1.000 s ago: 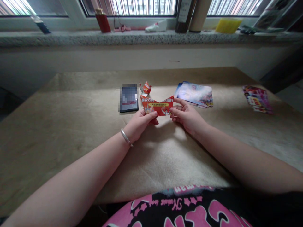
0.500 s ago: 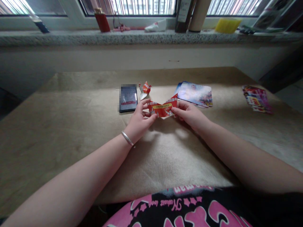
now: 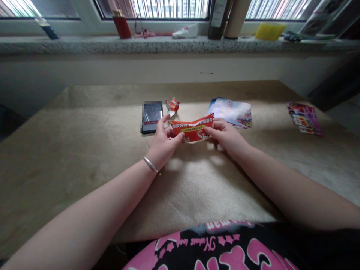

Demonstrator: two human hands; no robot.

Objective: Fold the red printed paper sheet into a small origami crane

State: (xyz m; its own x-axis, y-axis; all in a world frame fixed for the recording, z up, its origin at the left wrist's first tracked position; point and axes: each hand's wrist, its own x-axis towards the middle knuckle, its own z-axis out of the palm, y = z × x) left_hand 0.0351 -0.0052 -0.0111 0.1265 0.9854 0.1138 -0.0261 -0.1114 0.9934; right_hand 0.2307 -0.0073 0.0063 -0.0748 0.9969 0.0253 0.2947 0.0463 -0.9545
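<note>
Lit from behind through the bright, blown-out window (image 3: 168,7); dim and soft near the table (image 3: 70,157) edges, bent at corners.

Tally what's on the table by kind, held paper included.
Phone: 1
Red folded paper: 2, the held sheet pinched by left hand and right hand, plus a small folded figure beside the phone
Flyer piles: 2, blue pile and pink pile
Total: 5

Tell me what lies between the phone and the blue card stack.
Head view: a small folded paper figure and, just nearer the person, the red leaflet.
</note>
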